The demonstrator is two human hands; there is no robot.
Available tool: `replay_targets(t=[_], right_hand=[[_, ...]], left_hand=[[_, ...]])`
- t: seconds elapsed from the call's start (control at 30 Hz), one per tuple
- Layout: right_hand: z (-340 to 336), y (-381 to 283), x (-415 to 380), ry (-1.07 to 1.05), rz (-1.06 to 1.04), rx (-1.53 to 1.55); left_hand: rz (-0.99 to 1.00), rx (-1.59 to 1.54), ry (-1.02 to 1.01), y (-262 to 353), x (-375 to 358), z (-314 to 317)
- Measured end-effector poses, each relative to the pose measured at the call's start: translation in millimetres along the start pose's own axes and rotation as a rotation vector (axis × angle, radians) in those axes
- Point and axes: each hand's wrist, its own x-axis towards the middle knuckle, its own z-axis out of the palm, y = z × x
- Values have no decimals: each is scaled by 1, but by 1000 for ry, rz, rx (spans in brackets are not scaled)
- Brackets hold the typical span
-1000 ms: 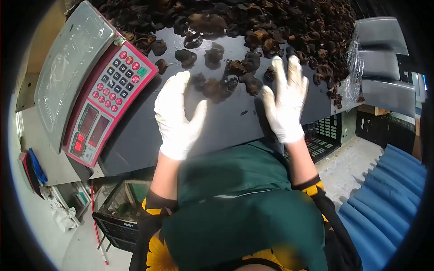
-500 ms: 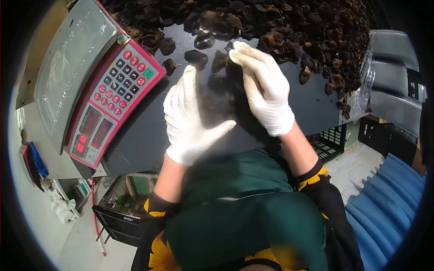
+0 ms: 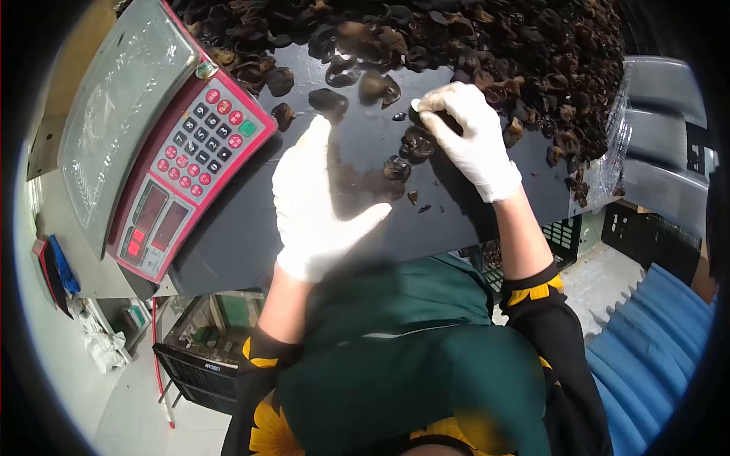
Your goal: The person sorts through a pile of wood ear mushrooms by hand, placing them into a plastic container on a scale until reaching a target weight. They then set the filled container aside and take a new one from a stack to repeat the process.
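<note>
Little readable text: a scale keypad and one crate label

The weighing scale (image 3: 152, 144) carries the only signs near the hands: its red-framed keypad (image 3: 205, 140) has rows of round red keys and one green key with white marks, too small to read. Below the keypad, toward the scale's near edge, the dark display windows (image 3: 156, 216) show no legible digits, and the small red buttons beside them bear unreadable marks. Under the scale, below the table edge, a black crate (image 3: 201, 380) wears a small white label (image 3: 215, 370) with dark lettering, too blurred to make out.
</note>
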Motion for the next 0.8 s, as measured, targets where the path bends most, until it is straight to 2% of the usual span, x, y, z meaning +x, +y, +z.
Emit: replay_targets(t=[0.1, 0.13, 0.2, 0.27, 0.5, 0.67, 0.8], right_hand=[[4, -6, -22, 96, -55, -74], [4, -6, -24, 47, -78, -182], [13, -7, -20, 97, -30, -248], [17, -14, -6, 86, 21, -257], [45, -22, 26, 70, -54, -256], [30, -13, -4, 147, -136, -234], [-1, -18, -47, 137, -61, -313]], left_hand=[[-12, 13, -8, 2, 2, 1], [20, 25, 8, -2, 0, 3], [31, 34, 9, -2, -2, 4], [5, 30, -1, 1, -1, 3], [-37, 40, -22, 12, 1, -3], [-5, 33, -7, 5, -2, -2], [66, 52, 18, -6, -6, 3]])
